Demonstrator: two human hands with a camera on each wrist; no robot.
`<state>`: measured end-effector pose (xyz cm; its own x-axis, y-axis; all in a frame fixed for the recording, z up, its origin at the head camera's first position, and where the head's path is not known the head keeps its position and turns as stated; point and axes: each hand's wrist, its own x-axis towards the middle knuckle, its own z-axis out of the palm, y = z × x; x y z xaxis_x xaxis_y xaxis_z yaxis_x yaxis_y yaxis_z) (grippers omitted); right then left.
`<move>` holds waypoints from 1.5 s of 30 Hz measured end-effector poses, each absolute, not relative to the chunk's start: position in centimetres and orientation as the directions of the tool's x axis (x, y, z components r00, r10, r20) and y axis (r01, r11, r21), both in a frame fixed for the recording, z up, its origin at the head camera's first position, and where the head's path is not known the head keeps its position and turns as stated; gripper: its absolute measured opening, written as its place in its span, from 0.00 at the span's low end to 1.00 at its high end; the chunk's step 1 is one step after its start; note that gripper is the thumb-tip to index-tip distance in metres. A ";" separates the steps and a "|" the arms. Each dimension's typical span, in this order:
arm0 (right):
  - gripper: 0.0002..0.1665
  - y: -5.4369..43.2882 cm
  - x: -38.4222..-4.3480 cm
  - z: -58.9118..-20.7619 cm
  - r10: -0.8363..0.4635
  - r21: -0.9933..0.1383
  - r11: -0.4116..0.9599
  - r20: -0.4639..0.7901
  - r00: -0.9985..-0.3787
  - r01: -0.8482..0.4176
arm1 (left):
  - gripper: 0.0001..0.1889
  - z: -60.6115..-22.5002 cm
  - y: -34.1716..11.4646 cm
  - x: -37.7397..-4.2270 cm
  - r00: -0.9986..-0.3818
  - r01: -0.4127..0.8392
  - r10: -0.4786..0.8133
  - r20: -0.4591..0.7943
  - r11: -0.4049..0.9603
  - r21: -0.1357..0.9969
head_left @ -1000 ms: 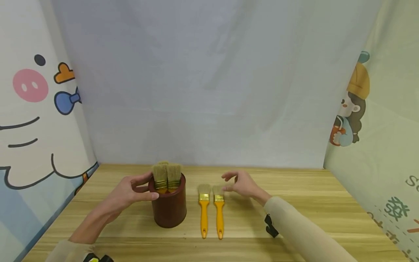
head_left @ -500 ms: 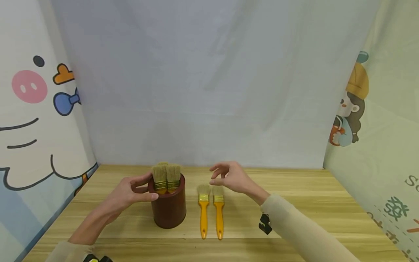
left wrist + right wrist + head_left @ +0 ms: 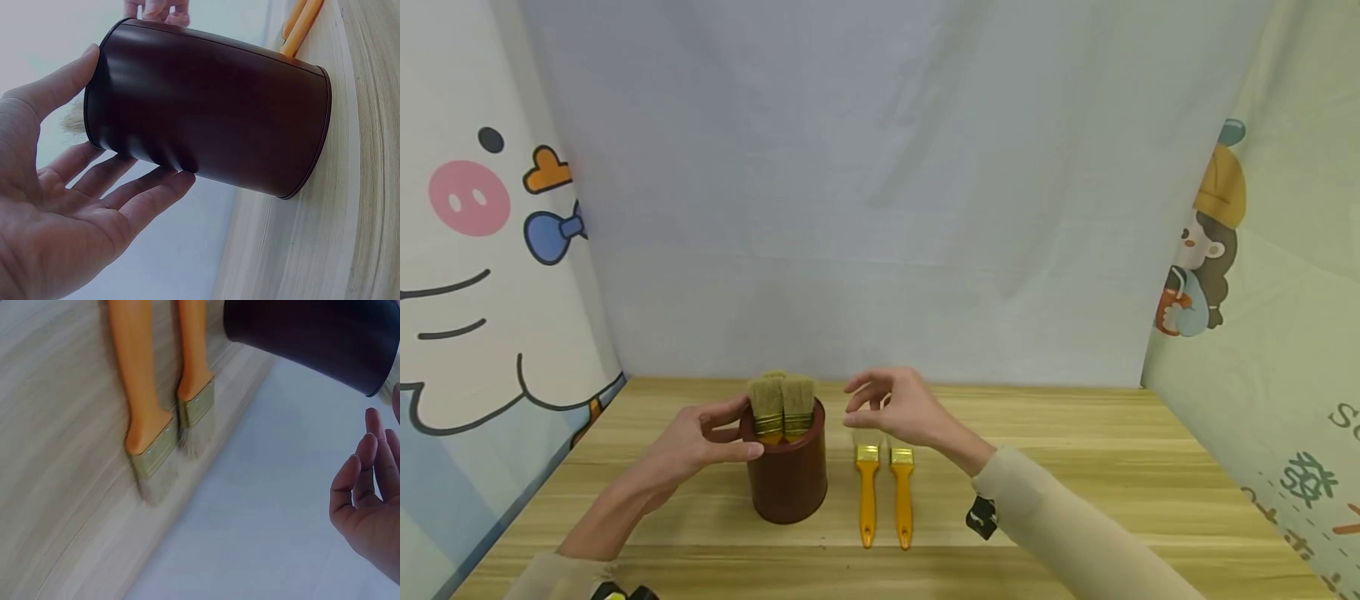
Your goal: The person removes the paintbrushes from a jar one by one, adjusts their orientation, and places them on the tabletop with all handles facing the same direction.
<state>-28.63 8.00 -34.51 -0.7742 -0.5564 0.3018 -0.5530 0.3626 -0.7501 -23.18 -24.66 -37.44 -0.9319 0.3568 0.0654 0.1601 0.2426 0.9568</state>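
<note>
A dark brown round pot (image 3: 787, 483) stands upright with several paintbrushes (image 3: 798, 404) in it, bristles up. My left hand (image 3: 688, 446) holds the pot near its rim, the thumb at the near side and the fingers round the far side, as the left wrist view also shows. Two more paintbrushes with orange handles lie side by side to the right of the pot, a left one (image 3: 867, 492) and a right one (image 3: 902, 496). Above their bristles hovers my right hand (image 3: 906, 408), fingers loosely bent and holding nothing; it hides part of the bristle ends.
The wooden tabletop (image 3: 1075, 475) runs back to a pale grey cloth (image 3: 880, 208). Printed curtains hang at the left (image 3: 467, 350) and right (image 3: 1285, 275) sides.
My right hand has moved left and slightly up, from the right of the lying paintbrushes to over their bristle ends, towards the pot. The left hand and the pot have stayed put.
</note>
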 end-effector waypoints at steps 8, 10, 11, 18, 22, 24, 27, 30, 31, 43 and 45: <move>0.21 6.1 -28.3 -33.9 -0.568 -0.755 0.342 0.307 -0.764 -0.559 | 0.47 -37.4 -24.7 -23.2 -0.926 0.167 0.370 0.072 0.232 0.958; 0.21 5.7 -28.3 -33.8 -0.564 -0.755 0.341 0.312 -0.765 -0.560 | 0.47 -37.5 -24.7 -23.2 -0.927 0.167 0.368 0.072 0.231 0.959; 0.21 5.5 -28.3 -33.8 -0.563 -0.756 0.339 0.314 -0.764 -0.561 | 0.47 -37.4 -24.7 -23.2 -0.927 0.167 0.367 0.073 0.230 0.959; 0.21 4.4 -28.5 -33.6 -0.558 -0.750 0.344 0.320 -0.766 -0.565 | 0.46 -37.5 -24.7 -23.3 -0.931 0.167 0.356 0.075 0.233 0.958; 0.22 3.8 -28.6 -33.6 -0.559 -0.740 0.352 0.325 -0.763 -0.573 | 0.46 -37.5 -24.6 -23.2 -0.932 0.171 0.353 0.081 0.232 0.958; 0.23 3.6 -28.6 -33.7 -0.560 -0.737 0.349 0.331 -0.759 -0.579 | 0.46 -37.4 -24.6 -23.2 -0.930 0.179 0.357 0.087 0.233 0.956; 0.25 3.3 -28.5 -33.8 -0.561 -0.735 0.339 0.343 -0.753 -0.587 | 0.46 -37.4 -24.6 -23.2 -0.931 0.175 0.355 0.084 0.233 0.957; 0.26 3.1 -28.4 -33.8 -0.561 -0.729 0.334 0.355 -0.748 -0.597 | 0.46 -37.4 -24.6 -23.2 -0.930 0.176 0.359 0.083 0.233 0.957; 0.26 3.0 -28.3 -33.8 -0.560 -0.726 0.337 0.358 -0.747 -0.600 | 0.46 -37.4 -24.6 -23.2 -0.930 0.174 0.359 0.082 0.232 0.957; 0.28 2.2 -28.2 -34.1 -0.580 -0.675 0.361 0.377 -0.722 -0.643 | 0.45 -37.5 -24.7 -23.2 -0.926 0.172 0.369 0.078 0.229 0.958; 0.28 2.2 -28.2 -34.1 -0.581 -0.670 0.359 0.384 -0.718 -0.649 | 0.45 -37.5 -24.7 -23.2 -0.925 0.174 0.370 0.080 0.227 0.958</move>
<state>-28.24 2.16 -34.10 -0.7177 -0.5810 0.3839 -0.6494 0.3594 -0.6701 -23.20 -24.73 -37.54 -0.9254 0.3703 0.0801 0.1738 0.2271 0.9582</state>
